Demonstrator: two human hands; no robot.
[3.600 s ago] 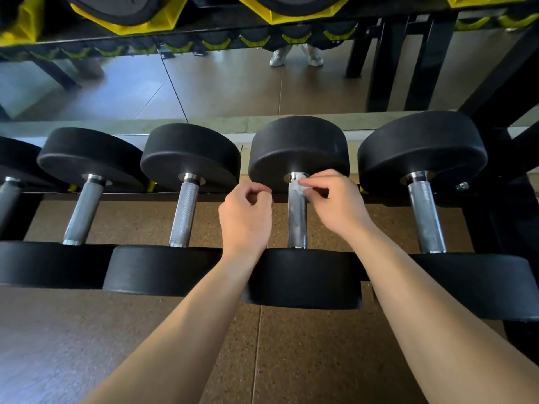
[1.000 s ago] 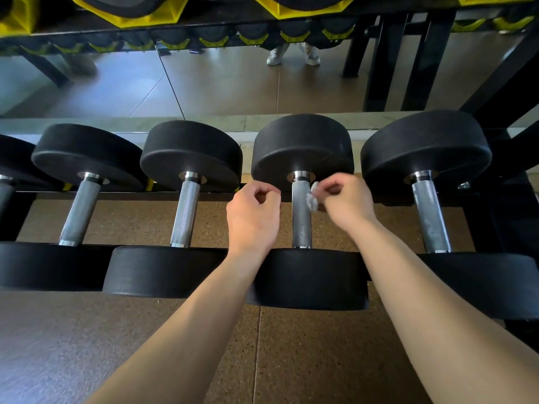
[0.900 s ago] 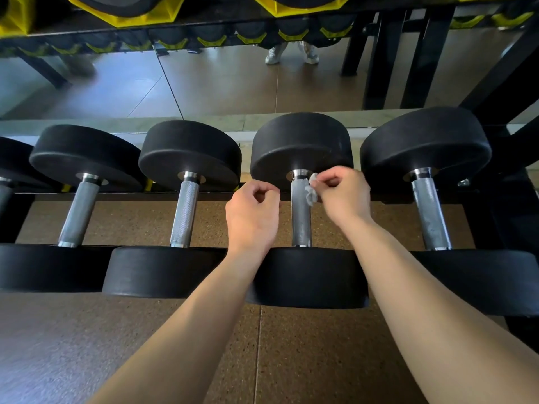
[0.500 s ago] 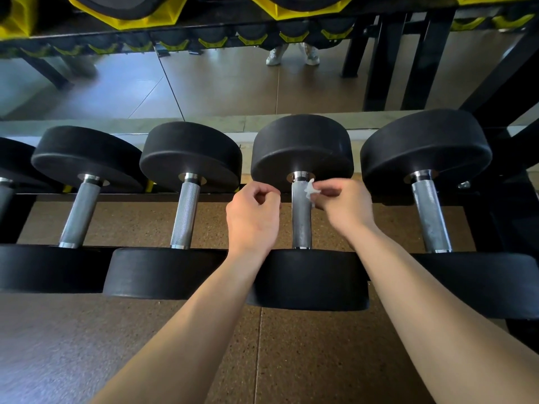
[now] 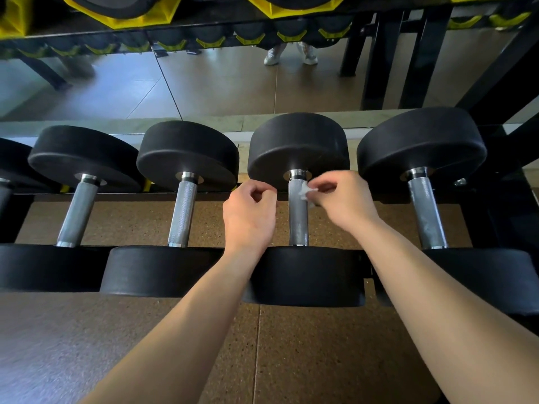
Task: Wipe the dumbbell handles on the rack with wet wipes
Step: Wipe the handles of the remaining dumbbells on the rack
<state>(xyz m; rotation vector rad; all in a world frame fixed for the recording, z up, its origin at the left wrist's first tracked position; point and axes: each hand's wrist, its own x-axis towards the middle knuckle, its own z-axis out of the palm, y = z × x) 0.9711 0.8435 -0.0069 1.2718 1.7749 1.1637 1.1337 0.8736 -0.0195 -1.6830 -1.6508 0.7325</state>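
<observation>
Several black dumbbells lie side by side on the rack (image 5: 513, 170), each with a knurled steel handle. My right hand (image 5: 344, 202) pinches a small crumpled white wet wipe (image 5: 305, 191) against the right side of the handle (image 5: 298, 220) of the third dumbbell, near its far end. My left hand (image 5: 249, 214) hovers as a loose fist just left of that handle, not touching it; nothing shows in it. The handle to the right (image 5: 427, 217) looks streaked and damp. Two dry-looking handles (image 5: 183, 212) (image 5: 76, 212) lie to the left.
A mirror (image 5: 204, 83) behind the rack reflects brown floor tiles, white shoes and yellow-trimmed equipment. A black upright of the rack frame stands at the far right. Speckled brown rubber flooring (image 5: 306, 345) lies under and in front of the dumbbells.
My right hand has kept the wipe at the far end of the third handle, shifting slightly up and down and off to its right side. The left hand has stayed beside the handle.
</observation>
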